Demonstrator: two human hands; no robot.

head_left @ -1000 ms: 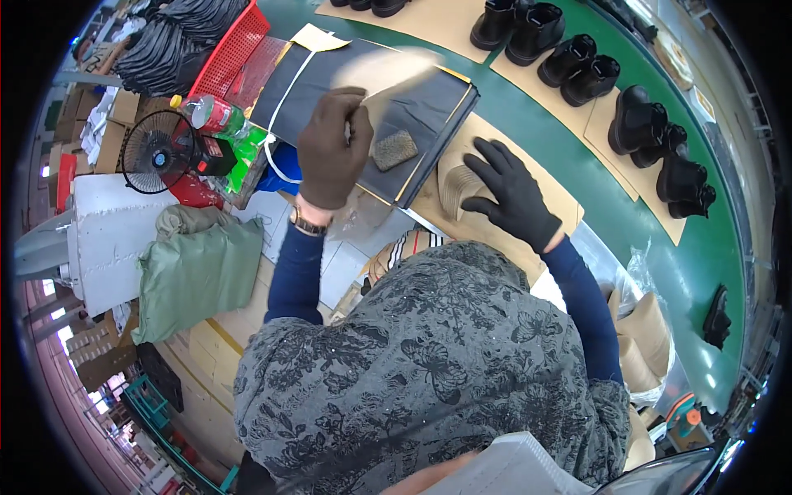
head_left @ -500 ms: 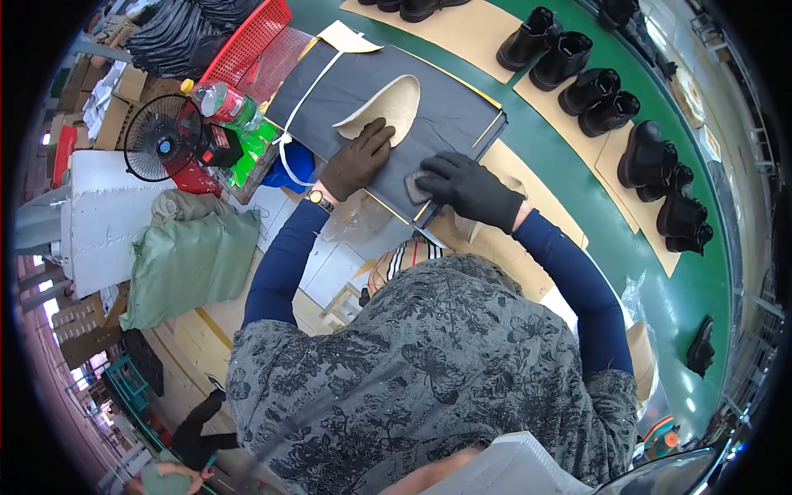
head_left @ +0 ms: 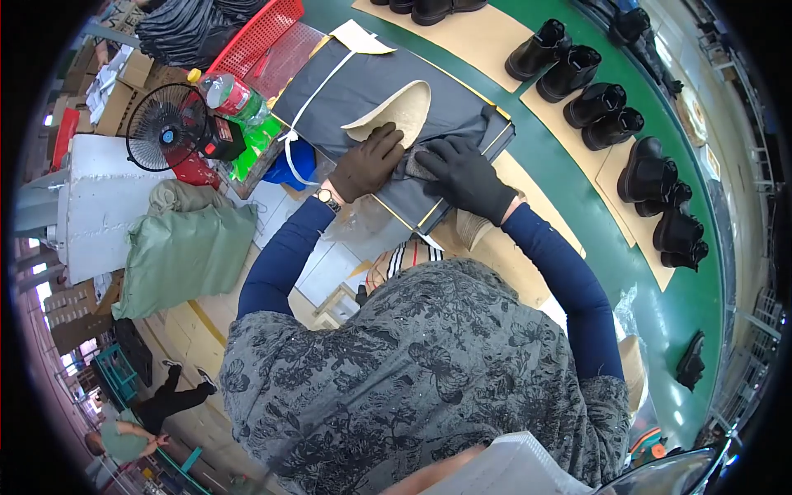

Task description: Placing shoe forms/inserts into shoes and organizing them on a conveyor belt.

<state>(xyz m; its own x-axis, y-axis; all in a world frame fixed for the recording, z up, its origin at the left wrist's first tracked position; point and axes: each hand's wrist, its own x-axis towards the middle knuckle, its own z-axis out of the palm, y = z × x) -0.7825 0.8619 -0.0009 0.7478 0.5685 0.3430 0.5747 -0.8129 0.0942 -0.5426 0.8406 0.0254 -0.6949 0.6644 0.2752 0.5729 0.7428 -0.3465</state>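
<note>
A beige, curved shoe insole (head_left: 406, 103) with an upturned side lies on a dark cloth-covered board (head_left: 330, 95). My left hand (head_left: 369, 167), in a dark brown glove, presses its fingers over the insole's near end; where the thumb sits is unclear. Close beside it, my right hand (head_left: 469, 177) in a black glove is closed round a small grey block (head_left: 418, 167), partly hidden under the fingers. That block is against the dark cloth, just right of the left fingertips. Around the right hand the cloth is bunched into folds.
A white strap (head_left: 318, 91) crosses the board's left side. Further left are a bottle (head_left: 231, 97), a small black fan (head_left: 167, 128) and a red basket (head_left: 256, 37). Black shoes (head_left: 594, 103) stand on cardboard along the green table (head_left: 577, 177). Another person (head_left: 124, 437) is at lower left.
My right hand has slid left with the grey block, closer to my left hand. The cloth, flatter before, is now rumpled there. My left hand stays on the insole.
</note>
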